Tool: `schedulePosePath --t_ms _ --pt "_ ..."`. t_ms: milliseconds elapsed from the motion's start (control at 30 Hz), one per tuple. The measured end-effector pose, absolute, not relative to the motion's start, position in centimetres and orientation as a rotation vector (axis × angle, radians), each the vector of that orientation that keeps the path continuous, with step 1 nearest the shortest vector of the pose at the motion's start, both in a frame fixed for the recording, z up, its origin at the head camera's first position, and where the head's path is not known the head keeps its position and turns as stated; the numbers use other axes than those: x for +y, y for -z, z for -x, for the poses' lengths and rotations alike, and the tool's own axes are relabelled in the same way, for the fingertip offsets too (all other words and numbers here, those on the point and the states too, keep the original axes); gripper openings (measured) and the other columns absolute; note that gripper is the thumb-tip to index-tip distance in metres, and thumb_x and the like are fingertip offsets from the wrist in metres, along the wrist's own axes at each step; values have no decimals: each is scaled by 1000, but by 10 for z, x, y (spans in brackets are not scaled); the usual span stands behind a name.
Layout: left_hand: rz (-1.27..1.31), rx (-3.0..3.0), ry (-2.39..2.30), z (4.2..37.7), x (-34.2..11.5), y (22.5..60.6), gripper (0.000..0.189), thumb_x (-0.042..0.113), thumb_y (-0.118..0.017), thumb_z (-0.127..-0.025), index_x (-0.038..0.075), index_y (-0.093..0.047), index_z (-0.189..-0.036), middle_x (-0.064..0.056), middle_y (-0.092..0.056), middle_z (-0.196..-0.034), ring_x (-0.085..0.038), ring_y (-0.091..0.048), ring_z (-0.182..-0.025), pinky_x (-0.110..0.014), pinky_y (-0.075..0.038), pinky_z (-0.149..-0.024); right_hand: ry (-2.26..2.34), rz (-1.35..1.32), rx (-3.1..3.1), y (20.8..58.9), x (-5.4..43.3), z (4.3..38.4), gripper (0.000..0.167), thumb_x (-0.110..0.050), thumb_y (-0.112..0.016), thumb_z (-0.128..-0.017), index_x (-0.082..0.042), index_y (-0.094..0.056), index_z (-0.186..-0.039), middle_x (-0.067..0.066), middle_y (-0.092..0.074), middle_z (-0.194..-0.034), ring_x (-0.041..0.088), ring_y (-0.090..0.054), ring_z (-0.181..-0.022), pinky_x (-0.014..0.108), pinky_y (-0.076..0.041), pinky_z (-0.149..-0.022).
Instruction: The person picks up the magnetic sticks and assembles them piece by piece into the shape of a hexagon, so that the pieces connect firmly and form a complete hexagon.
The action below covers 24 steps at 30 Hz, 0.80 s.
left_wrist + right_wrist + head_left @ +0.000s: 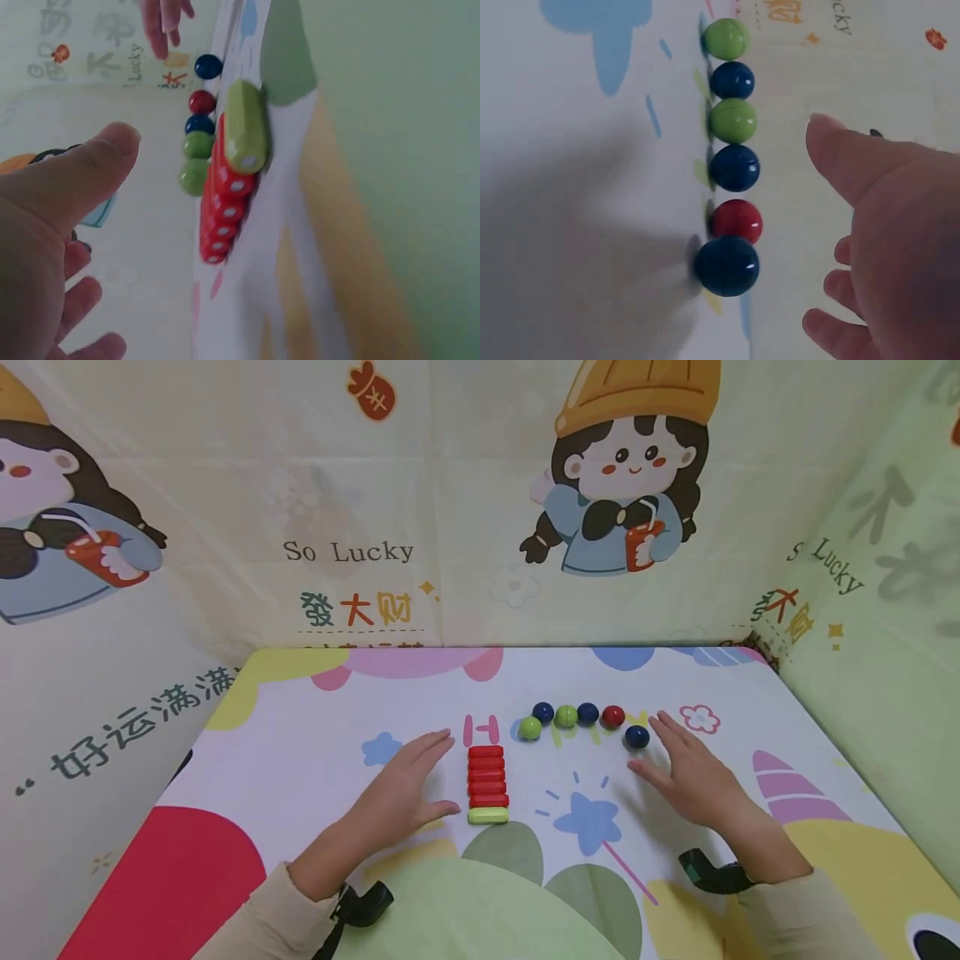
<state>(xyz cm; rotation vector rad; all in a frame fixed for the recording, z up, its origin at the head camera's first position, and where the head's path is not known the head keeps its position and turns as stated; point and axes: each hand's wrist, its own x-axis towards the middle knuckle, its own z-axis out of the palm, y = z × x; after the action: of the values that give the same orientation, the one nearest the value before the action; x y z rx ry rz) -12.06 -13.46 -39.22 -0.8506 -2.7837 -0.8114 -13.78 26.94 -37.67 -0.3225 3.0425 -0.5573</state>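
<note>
A short column of red long beads (487, 775) lies side by side on the table, a light green long bead (488, 816) at its near end. Pale round marks show on their ends in the left wrist view. My left hand (401, 793) hovers just left of this column, thumb spread toward it. Several balls form a bent row to the right: green (530, 728), blue (543, 712), green, blue, red (613, 717) and a blue ball (637, 737) at the right end. Beside that last ball is my right hand (693, 777), fingers extended. Neither hand holds anything.
A printed cloth (585, 827) with stars and coloured shapes covers the table. Behind it and at both sides hang pale printed curtains (465, 527). Each wrist wears a black camera mount (712, 872) below a beige sleeve (787, 914).
</note>
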Motion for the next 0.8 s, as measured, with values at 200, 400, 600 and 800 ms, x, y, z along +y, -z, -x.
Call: schedulePosePath --t_ms 200,400,600,800 --pt "964 -2813 954 114 -120 402 66 19 -86 -80 2 -57 -137 -11 -59 -135 -30 -53 -125 -44 -50 -96 632 341 3023 389 272 148 81 -39 -67 -95 10 -32 -150 33 -29 -154 52 -29 -139 66 -28 -107" --pt "1000 -2885 1016 111 -111 409 47 17 -83 -83 5 -66 -125 -7 -65 -118 -26 -59 -112 -42 -52 -93 663 402 3045 399 273 155 75 -33 -70 -94 12 -39 -145 34 -39 -148 52 -36 -135 63 -30 -108" --pt "1003 -2963 990 108 -106 409 34 17 -79 -86 7 -71 -118 -3 -68 -109 -22 -61 -104 -37 -52 -90 681 422 3090 403 273 155 62 -21 -73 -92 13 -48 -138 34 -51 -135 51 -46 -127 62 -36 -104" --pt "992 -2969 988 106 -103 409 22 13 -78 -87 8 -72 -107 1 -68 -101 -18 -61 -97 -35 -52 -88 741 425 3161 404 275 154 49 -12 -74 -90 10 -56 -130 30 -55 -124 45 -59 -106 59 -48 -91"
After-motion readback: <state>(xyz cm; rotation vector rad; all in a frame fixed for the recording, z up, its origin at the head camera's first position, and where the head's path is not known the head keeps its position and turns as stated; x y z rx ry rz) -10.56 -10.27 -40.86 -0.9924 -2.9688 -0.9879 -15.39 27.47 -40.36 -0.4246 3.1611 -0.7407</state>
